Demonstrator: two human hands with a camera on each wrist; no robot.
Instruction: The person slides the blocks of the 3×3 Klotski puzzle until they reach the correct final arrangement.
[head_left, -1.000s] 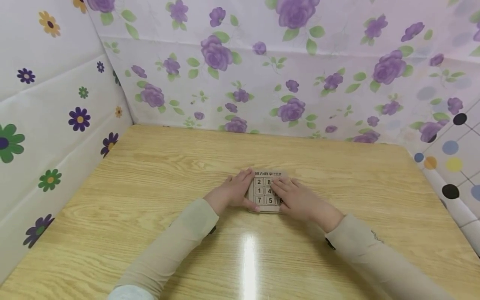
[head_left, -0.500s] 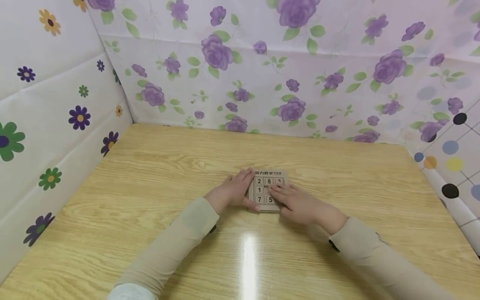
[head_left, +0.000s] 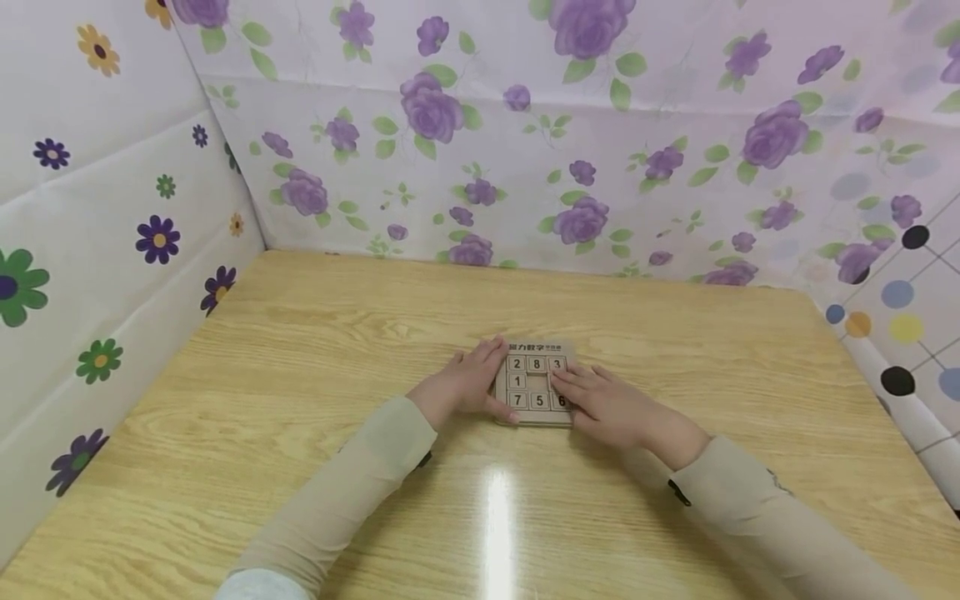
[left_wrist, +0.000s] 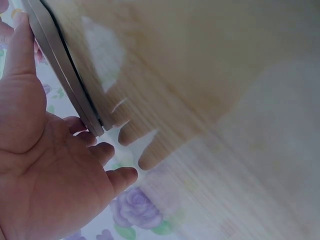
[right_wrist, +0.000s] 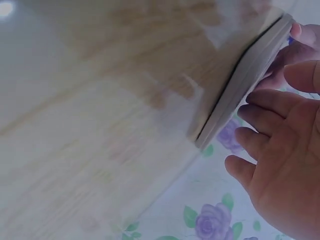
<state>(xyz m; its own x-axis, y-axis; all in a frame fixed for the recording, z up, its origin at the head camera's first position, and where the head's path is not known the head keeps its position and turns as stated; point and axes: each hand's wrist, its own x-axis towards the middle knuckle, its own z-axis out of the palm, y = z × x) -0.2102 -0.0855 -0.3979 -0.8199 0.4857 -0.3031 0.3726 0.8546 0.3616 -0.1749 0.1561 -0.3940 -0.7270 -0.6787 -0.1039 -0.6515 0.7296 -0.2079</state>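
Note:
A grey number slide puzzle (head_left: 537, 418) lies flat on the wood-grain table, its printed heading along the far edge. Its tiles read 2, 8, 3 on top, 1 in the middle row at left, and 7, 5, 6 below. The centre slot is bare, while the right slot of that row is hidden under my right hand's fingertips. My left hand (head_left: 474, 382) grips the left side, thumb at the near-left corner and fingers up the edge. My right hand (head_left: 609, 406) has its fingers extended over the right side. The puzzle's side edge (left_wrist: 65, 70) shows in the left wrist view.
The wood-grain table (head_left: 360, 333) extends all around the puzzle, with a bright light reflection near its front. A purple-flowered cloth (head_left: 517, 167) hangs behind it. Flower-printed and dotted sheets line the left and right sides.
The 4 tile has left the centre slot, moving rightward under my right hand's fingers. That hand has shifted right, uncovering 3 and 6. My left hand stays in place.

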